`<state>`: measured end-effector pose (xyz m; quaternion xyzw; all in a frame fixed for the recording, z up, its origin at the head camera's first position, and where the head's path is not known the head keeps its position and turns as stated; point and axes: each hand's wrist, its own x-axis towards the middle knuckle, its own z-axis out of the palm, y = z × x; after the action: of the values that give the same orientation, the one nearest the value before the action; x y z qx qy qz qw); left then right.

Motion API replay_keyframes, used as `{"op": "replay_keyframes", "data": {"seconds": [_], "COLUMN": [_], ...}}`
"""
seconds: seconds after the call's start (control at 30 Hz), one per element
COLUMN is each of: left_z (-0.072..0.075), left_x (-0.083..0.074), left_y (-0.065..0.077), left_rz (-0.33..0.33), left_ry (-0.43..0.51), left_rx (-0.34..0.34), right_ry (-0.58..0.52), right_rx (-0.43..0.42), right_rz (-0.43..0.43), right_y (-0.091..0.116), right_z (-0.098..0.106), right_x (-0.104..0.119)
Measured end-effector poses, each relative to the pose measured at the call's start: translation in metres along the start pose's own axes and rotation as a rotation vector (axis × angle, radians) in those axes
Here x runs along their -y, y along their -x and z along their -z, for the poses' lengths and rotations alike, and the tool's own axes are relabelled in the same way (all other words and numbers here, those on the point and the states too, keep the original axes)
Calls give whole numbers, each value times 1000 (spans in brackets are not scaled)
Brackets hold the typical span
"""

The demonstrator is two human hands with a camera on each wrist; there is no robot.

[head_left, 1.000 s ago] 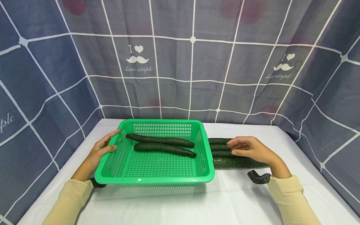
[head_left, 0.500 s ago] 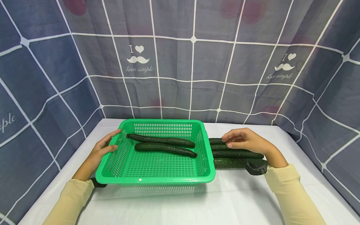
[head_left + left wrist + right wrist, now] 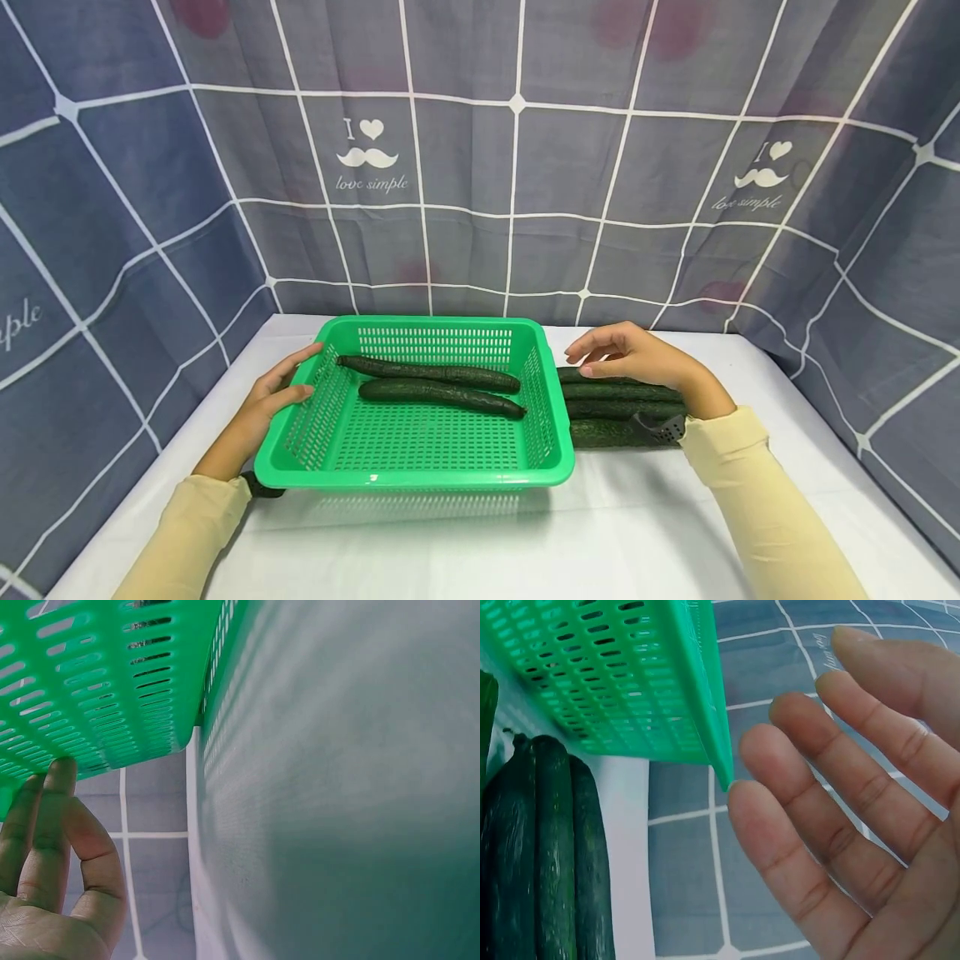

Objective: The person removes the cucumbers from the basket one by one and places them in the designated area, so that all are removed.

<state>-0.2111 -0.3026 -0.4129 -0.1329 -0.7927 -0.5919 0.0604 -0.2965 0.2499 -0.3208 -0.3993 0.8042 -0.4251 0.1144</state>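
A green perforated plastic basket [image 3: 412,479] stands on the white cloth. Two long dark green cucumbers [image 3: 442,394] lie side by side across its floor. My left hand [image 3: 258,408] holds the basket's left rim, the thumb over the edge; in the left wrist view its fingers [image 3: 46,855] reach up to the perforated wall. Beyond the right wall, several more cucumbers [image 3: 622,409] lie in parallel on the cloth. Over their far side hovers my right hand [image 3: 645,362], its fingers loosely bent and holding nothing. The right wrist view shows its fingertips beside the basket's rim.
A grey-blue checked curtain [image 3: 465,167] encloses the back and both sides of the table. White cloth [image 3: 480,542] lies in front of the basket. Black wrist mounts [image 3: 662,428] sit at both wrists, the right one in front of the loose cucumbers.
My right hand has moved left and away from me, over the loose cucumbers toward the basket's far right corner. The left hand, the basket and the cucumbers stay in place.
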Motion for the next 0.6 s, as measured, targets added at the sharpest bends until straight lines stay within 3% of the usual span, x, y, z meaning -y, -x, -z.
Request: {"op": "replay_keyframes", "data": {"seconds": [0.37,0.6], "left_z": [0,1], "left_x": [0,1], "left_y": [-1,-2], "left_rz": [-4,-14], "left_ry": [4,21], "left_rx": [0,1], "right_ry": [-10,14], "right_rx": [84,95], "right_rz": [-34,-35], "right_y": [-32,-48], "right_z": [-4,-7], "right_x": [11,18]}}
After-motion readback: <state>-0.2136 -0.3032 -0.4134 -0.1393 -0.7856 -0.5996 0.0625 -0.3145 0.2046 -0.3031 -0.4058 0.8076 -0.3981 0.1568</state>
